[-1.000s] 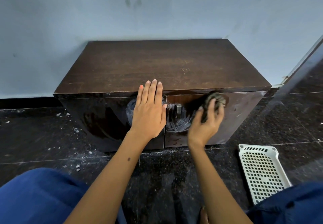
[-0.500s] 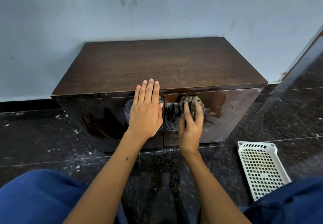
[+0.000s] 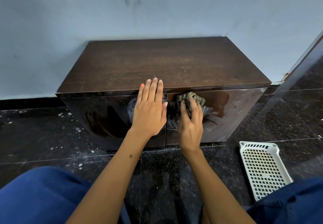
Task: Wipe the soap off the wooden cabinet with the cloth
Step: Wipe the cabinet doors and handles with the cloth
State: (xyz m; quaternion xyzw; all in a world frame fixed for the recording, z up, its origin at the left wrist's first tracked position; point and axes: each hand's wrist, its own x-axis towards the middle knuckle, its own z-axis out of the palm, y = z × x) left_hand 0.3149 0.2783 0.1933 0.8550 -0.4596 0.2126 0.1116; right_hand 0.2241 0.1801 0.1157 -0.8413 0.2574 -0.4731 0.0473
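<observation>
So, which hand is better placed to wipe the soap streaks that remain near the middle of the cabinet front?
Right. The right hand already presses the cloth beside those streaks; the left hand lies flat, without cloth.

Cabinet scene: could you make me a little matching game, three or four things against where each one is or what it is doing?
Things:
1. cloth
2. left hand
3. white basket
4. right hand

States:
A. lies on the dark floor, right of the cabinet
B. flat against the left door
C. bunched up on the right door
D. grips the cloth

Pairs: 1-C, 2-B, 3-A, 4-D
</observation>
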